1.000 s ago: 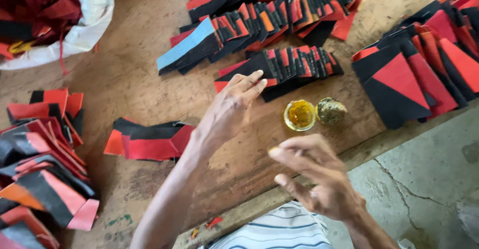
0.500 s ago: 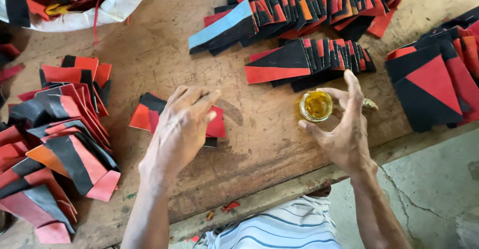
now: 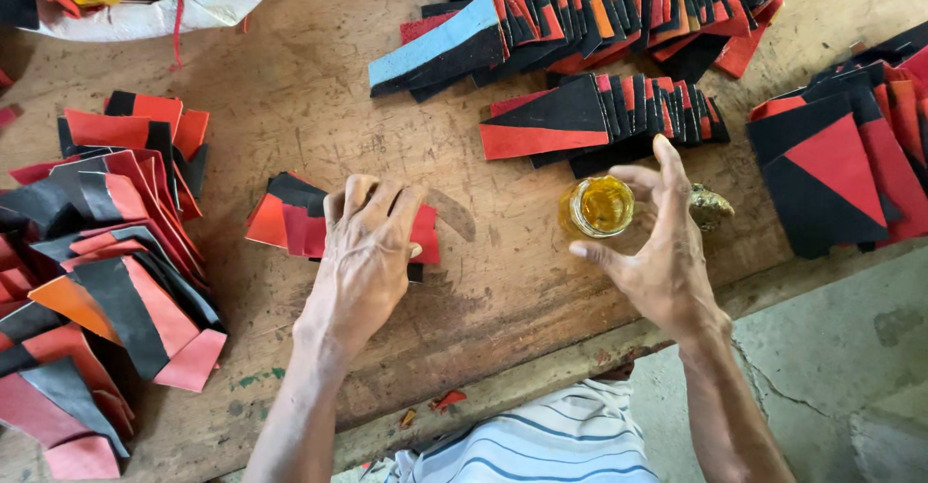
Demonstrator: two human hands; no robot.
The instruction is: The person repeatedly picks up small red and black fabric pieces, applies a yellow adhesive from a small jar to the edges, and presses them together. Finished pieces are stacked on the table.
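Worn, scratched wood fills the view, a workbench [image 3: 319, 106] crowded with cut pieces in red and black. Far left, a loose heap of red, black and orange pieces [image 3: 92, 280] spills toward the table edge, and up in the corner a white sack [image 3: 193, 4] holds more scraps. Moving in, the left hand [image 3: 367, 261] lies flat, fingers spread and pressing down on a small stack of red and black pieces [image 3: 290, 220], pinning it to the wood rather than gripping it. Across the middle, the right hand [image 3: 657, 251] curls open around a small glass jar of yellow liquid [image 3: 599, 205]; index finger over its far side, thumb near its front, touching or about to, and from here it is hard to say whether it truly clasps the glass. Just behind that hand sits a crumpled golden lid or wad [image 3: 710, 207]. Above, two fanned rows of pieces [image 3: 599, 116] lie in order, and far right another dark stack with a red triangle [image 3: 831, 178]. By the look of it, this is the glue stage: stack held ready, jar being reached. The next move calls for a steady grip on the jar so nothing tips onto the stock.
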